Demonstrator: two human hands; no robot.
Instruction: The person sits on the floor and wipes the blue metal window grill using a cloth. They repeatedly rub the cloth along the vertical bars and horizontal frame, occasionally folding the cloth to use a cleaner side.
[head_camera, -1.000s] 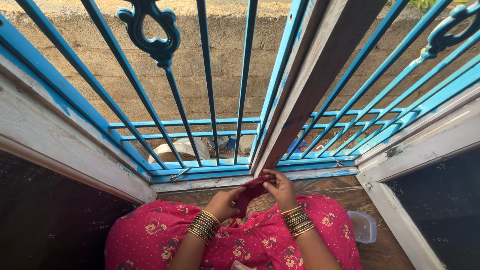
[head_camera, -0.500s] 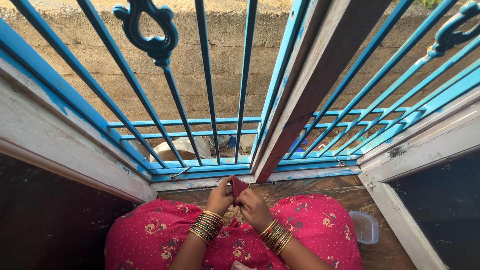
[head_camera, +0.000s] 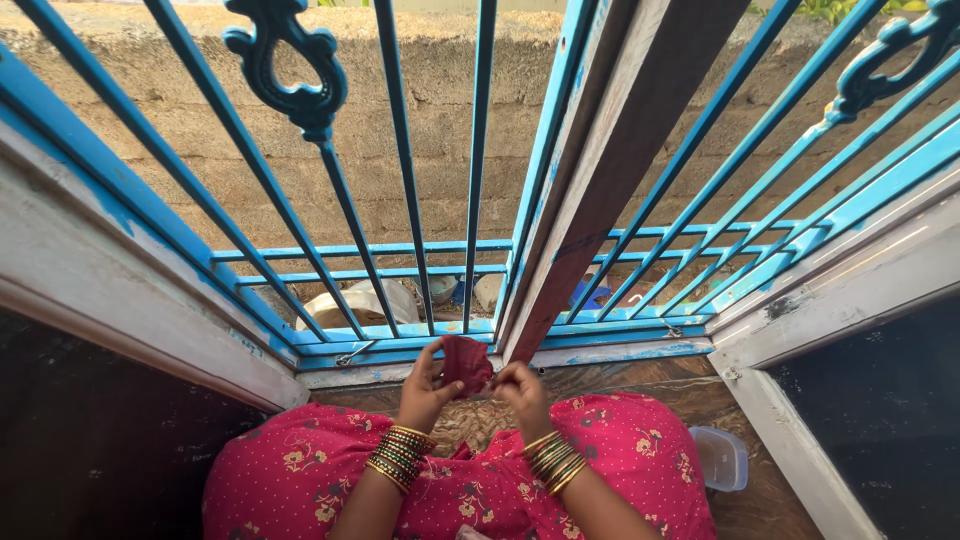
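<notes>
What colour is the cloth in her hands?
Dark red cloth, clearest in the head view.

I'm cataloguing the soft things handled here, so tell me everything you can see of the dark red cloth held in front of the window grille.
The dark red cloth is a small, soft piece of plain fabric, bunched and creased. It is held up off the lap, low in front of the blue window grille. The left hand grips its left edge with the fingers curled over it, and the right hand pinches its lower right corner. Its full shape cannot be told.
</notes>
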